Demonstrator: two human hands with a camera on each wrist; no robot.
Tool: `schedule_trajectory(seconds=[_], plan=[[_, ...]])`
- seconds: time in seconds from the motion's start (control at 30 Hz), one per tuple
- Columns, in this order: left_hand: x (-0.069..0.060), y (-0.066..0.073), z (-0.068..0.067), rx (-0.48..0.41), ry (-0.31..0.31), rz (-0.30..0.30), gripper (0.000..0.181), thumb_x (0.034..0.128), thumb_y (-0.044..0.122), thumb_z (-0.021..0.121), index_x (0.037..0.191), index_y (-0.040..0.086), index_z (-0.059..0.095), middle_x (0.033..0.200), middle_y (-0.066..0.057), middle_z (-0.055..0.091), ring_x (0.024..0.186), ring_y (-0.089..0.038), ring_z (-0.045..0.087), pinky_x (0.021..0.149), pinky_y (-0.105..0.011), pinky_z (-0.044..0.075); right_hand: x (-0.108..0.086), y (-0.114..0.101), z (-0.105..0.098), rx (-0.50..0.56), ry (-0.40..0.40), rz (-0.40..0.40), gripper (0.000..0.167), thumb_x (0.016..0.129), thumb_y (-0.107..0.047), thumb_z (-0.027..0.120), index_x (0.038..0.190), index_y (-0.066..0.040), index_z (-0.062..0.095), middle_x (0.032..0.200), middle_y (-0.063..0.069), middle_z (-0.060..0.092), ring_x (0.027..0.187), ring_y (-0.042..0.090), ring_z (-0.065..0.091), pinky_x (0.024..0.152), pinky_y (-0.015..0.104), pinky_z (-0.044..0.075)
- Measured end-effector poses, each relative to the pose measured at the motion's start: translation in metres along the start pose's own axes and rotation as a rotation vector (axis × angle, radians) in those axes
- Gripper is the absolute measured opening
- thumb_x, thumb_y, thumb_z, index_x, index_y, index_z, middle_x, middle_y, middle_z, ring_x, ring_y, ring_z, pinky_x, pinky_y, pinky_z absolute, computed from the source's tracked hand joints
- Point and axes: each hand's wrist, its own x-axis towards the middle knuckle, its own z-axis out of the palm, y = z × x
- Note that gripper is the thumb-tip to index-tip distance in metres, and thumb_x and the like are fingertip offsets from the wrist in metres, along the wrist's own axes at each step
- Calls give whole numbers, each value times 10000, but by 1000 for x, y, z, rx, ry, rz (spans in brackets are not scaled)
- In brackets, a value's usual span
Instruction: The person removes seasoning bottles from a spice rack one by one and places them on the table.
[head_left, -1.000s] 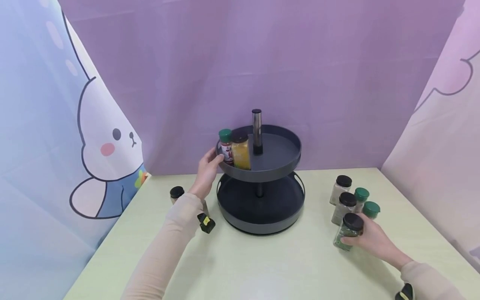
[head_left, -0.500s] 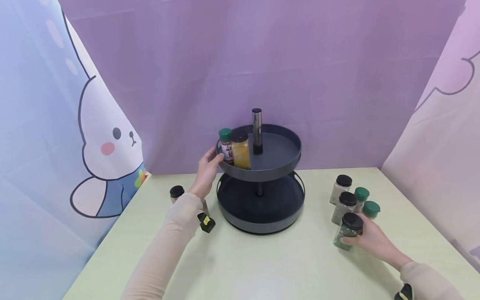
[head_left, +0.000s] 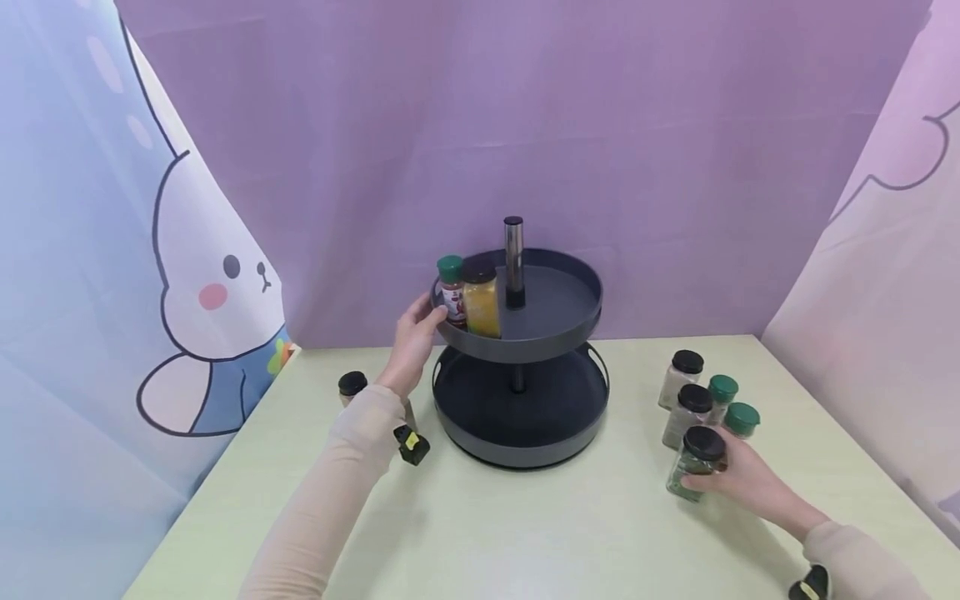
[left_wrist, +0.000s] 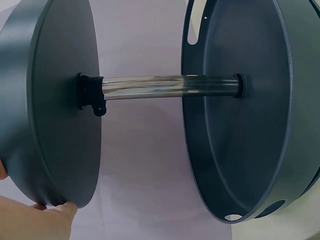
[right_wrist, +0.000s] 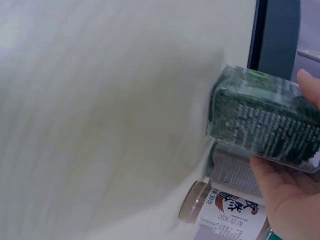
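Note:
My left hand (head_left: 414, 343) grips the left rim of the upper tray (head_left: 547, 340) of a dark grey two-tier rotating rack. In the left wrist view, fingertips (left_wrist: 67, 207) touch that tray's edge. On the upper tray, beside my thumb, stand a green-capped spice bottle (head_left: 453, 296) and a black-capped jar of yellow powder (head_left: 482, 304). At the right, my right hand (head_left: 746, 483) holds a clear spice jar (head_left: 693, 467) with green flakes and a black cap. The right wrist view shows the jar's printed side (right_wrist: 260, 117) between thumb and fingers; whether its base touches the table cannot be told.
Several other spice jars cluster behind the right hand, among them a black-capped jar (head_left: 687, 417) and a green-capped bottle (head_left: 742, 419). Another black-capped jar (head_left: 352, 385) is partly hidden by the left forearm. The rack's lower tray (head_left: 521, 454) sits on the pale table (head_left: 517, 542). A purple cloth (head_left: 375, 167) hangs behind.

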Motion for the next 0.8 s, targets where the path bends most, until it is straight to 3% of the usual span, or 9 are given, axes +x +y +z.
schedule_trajectory(seconds=[0.07, 0.13, 0.2, 0.3, 0.37, 0.43, 0.57, 0.7, 0.8], plan=[[-1, 0, 0, 0, 6, -8, 586, 937, 315, 486, 1451, 147, 260, 1478, -38, 319, 1358, -168, 286, 1132, -372, 231, 0, -2, -3, 5, -10, 7, 803, 662, -167, 802, 1292, 92, 378, 1214, 372, 472, 1054, 497, 519, 821, 553, 483], [-3, 0, 0, -9, 5, -9, 579, 947, 324, 466, 1453, 143, 252, 1485, -40, 303, 1357, -171, 291, 1129, -358, 244, 0, -7, -7, 14, -10, -4, 778, 677, -165, 796, 1293, 79, 389, 1218, 362, 472, 1054, 453, 539, 838, 436, 517], [-4, -1, -2, -20, 8, -5, 571, 953, 329, 452, 1452, 132, 255, 1487, -46, 296, 1349, -181, 308, 1122, -342, 260, -1, -13, -12, 11, -1, -26, 746, 707, -176, 779, 1297, 71, 395, 1228, 336, 481, 1065, 318, 570, 835, 260, 516], [-7, -3, -5, -35, 14, 13, 549, 961, 312, 436, 1444, 107, 273, 1489, -60, 289, 1345, -202, 318, 1117, -333, 271, 1, -27, -20, 2, 40, -53, 661, 771, -212, 733, 1293, 45, 420, 1246, 267, 509, 1056, -19, 524, 801, 44, 420], [-9, -5, -8, -29, 27, 14, 532, 960, 300, 437, 1435, 104, 298, 1487, -56, 298, 1350, -209, 308, 1120, -349, 264, 4, -39, -24, 2, 80, -86, 594, 808, -217, 698, 1285, 27, 443, 1243, 236, 529, 1012, -175, 439, 805, -2, 381], [-13, -8, -11, -21, 37, 7, 511, 958, 290, 441, 1424, 115, 327, 1483, -39, 308, 1358, -202, 289, 1124, -359, 253, 10, -52, -27, 14, 110, -114, 540, 836, -213, 669, 1283, 6, 457, 1248, 221, 533, 1002, -243, 376, 821, -13, 372], [-24, -14, -15, 6, 46, -3, 486, 950, 267, 457, 1408, 134, 364, 1471, -11, 335, 1370, -187, 263, 1131, -382, 232, 28, -80, -32, 68, 116, -172, 490, 868, -182, 629, 1289, 1, 458, 1265, 225, 520, 1041, -211, 413, 846, -13, 369], [-34, -20, -17, 40, 41, 8, 479, 948, 261, 460, 1405, 148, 371, 1463, -19, 351, 1366, -198, 273, 1133, -402, 224, 54, -104, -37, 100, 79, -167, 520, 898, -235, 587, 1327, 4, 418, 1319, 210, 484, 1196, 98, 495, 887, 11, 371], [-40, -24, -18, 66, 18, 3, 490, 945, 266, 465, 1411, 157, 360, 1462, -33, 352, 1359, -202, 286, 1134, -405, 217, 75, -116, -42, 119, 46, -149, 578, 913, -275, 558, 1376, 5, 354, 1377, 211, 425, 1256, 345, 412, 999, 178, 393]])
